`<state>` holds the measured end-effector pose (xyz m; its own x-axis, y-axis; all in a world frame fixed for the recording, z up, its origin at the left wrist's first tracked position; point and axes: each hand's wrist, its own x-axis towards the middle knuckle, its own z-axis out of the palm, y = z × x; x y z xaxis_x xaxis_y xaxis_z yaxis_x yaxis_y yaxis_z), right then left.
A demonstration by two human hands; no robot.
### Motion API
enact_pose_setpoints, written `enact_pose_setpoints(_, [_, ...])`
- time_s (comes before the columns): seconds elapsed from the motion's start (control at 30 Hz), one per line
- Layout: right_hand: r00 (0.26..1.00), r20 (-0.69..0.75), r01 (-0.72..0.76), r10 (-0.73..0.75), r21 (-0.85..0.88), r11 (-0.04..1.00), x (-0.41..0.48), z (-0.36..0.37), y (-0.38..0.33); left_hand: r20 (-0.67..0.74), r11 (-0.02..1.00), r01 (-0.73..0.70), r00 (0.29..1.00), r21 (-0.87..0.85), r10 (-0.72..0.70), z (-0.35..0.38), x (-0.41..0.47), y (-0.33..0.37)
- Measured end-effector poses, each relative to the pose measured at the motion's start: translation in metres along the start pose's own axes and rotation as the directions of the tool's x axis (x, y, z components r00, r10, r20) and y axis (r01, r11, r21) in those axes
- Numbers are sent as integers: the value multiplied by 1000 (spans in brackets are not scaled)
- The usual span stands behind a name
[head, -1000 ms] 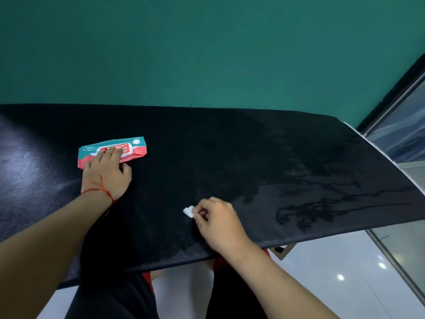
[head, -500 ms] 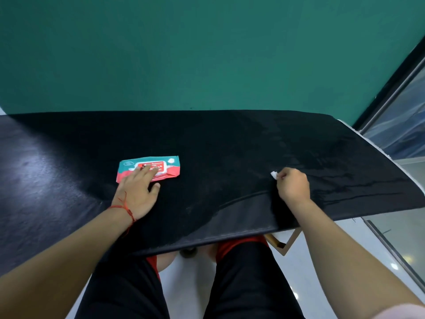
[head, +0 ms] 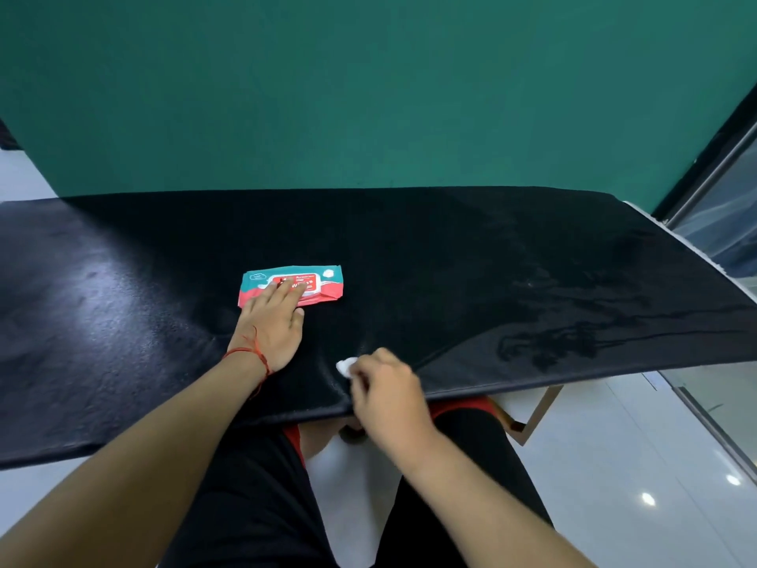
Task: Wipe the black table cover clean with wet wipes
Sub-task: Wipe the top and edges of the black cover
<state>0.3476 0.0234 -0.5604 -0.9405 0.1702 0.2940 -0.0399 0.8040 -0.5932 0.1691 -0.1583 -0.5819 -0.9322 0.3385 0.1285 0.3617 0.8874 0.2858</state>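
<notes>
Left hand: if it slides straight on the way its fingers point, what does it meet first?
The wipes pack: the left hand has its fingers on its near part, so it would push that. Beyond, only bare black cover shows, up to the green wall.

right hand (head: 385, 393) pinching wet wipe (head: 345, 367), black table cover (head: 471, 272)

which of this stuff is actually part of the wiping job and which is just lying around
Part of the job: black table cover; wet wipe pinched in the right hand; wipes pack, with the left hand resting on it.
Just there: green wall; wooden leg below the table edge; red wrist thread.
</notes>
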Motion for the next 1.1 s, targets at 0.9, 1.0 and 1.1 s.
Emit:
enact_pose_setpoints(0.9, [887,-320,-422,334,-264,868,3,-108,136,-40,1000,13,999,7,-12,3,-2,0])
enact_pose_setpoints(1.0, [931,-274,-310,242,-240,920,5,-76,100,-46,1000,14,999,4,-14,2,-2,1])
enact_pose_setpoints(1.1, [984,-161,-110,79,-195,975,4,-46,64,-43,1000,19,999,2,-19,2,-3,1])
